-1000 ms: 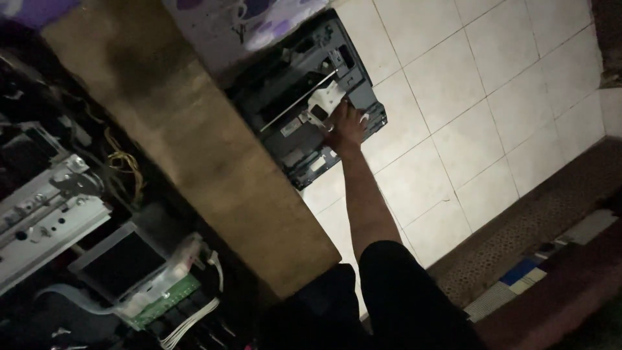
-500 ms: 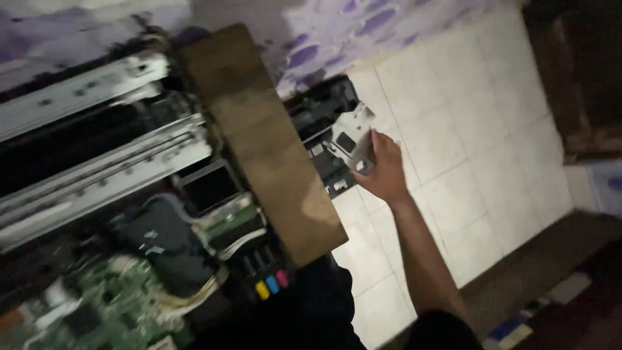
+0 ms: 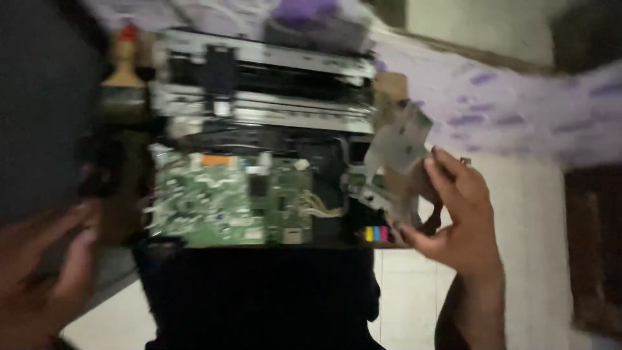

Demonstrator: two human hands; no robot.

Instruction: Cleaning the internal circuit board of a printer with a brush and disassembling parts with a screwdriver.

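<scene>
A stripped-down printer [image 3: 259, 123] with bare metal rails lies in front of me, its green circuit board [image 3: 214, 201] facing up. My right hand [image 3: 457, 217] holds a grey metal bracket part [image 3: 395, 159] against the printer's right side, fingers closed around its lower edge. Small coloured ink tabs [image 3: 376, 233] show just below that part. My left hand [image 3: 45, 279] is blurred at the lower left, fingers loosely curled, beside the printer's left edge; I cannot tell if it holds anything.
A brush with a red-tipped wooden handle [image 3: 123, 65] stands at the far left. A purple-patterned white cloth [image 3: 505, 110] lies behind and to the right. White floor tiles [image 3: 408, 291] show below. A dark wooden object [image 3: 593, 246] is at the right edge.
The view swung from the tiled floor to the printer. My right hand lifted the grey metal part off the unit on the floor and brought it to the printer's right side.
</scene>
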